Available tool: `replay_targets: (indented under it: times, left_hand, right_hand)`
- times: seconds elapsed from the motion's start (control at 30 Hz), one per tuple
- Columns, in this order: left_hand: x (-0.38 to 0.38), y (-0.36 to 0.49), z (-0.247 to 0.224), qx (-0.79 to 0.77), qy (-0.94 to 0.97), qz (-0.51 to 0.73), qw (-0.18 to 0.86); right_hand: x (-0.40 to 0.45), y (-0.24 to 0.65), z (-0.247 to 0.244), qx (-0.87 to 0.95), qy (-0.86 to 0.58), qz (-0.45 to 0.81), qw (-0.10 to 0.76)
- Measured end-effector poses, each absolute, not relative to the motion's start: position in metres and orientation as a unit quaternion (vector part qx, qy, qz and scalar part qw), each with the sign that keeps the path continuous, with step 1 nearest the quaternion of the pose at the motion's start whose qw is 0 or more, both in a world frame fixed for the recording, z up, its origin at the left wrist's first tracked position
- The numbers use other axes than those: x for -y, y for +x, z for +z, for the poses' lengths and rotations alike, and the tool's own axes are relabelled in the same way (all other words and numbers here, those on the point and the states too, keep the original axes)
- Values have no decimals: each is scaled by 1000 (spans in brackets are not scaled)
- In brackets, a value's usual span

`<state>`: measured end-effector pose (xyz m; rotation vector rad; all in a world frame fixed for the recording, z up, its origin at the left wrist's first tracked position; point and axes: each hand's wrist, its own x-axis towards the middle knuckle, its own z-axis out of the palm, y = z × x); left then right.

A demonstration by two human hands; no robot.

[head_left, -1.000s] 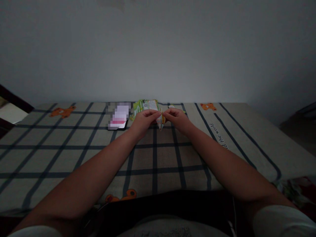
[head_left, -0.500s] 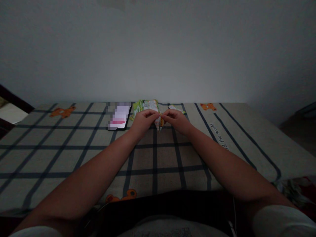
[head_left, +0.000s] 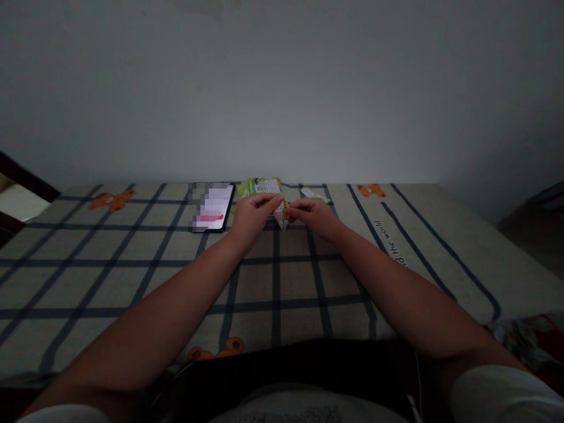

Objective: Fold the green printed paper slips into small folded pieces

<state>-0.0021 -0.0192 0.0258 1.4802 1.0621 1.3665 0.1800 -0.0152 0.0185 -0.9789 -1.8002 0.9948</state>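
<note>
Between my two hands is a small printed packet (head_left: 281, 218), white with yellow and orange parts, held above the tablecloth. My left hand (head_left: 254, 216) pinches its upper left part between thumb and fingers. My right hand (head_left: 314, 215) grips its right edge, also in a pinch. The fingers cover much of the packet, so I cannot tell whether it is torn. Just behind my left hand lies a larger green packet (head_left: 259, 186) with a white printed label. A small green and white wrapper piece (head_left: 314, 193) lies behind my right hand.
A phone (head_left: 215, 207) with a lit, partly blurred screen lies left of the packets. The table wears a checked cloth (head_left: 295, 282) with bear prints and lettering. A wall (head_left: 282, 100) rises along its far edge. Part of a dark chair (head_left: 26, 182) shows at left.
My left hand has shifted slightly left and up along the small packet. The fingertips of both hands are a little farther apart, and more of the packet's yellow part shows.
</note>
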Motion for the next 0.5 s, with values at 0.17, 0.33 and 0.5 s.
replay_targets:
  times: [0.17, 0.33, 0.5]
  left_hand:
    - [22, 1, 24, -417, 574, 515, 482]
    - [17, -2, 22, -445, 601, 506, 429]
    - [16, -3, 21, -460, 601, 523, 392]
  right_hand:
    - [11, 185, 19, 681, -413, 371, 478]
    - [9, 182, 14, 648, -399, 421, 493]
    - [12, 178, 15, 617, -361, 508, 481]
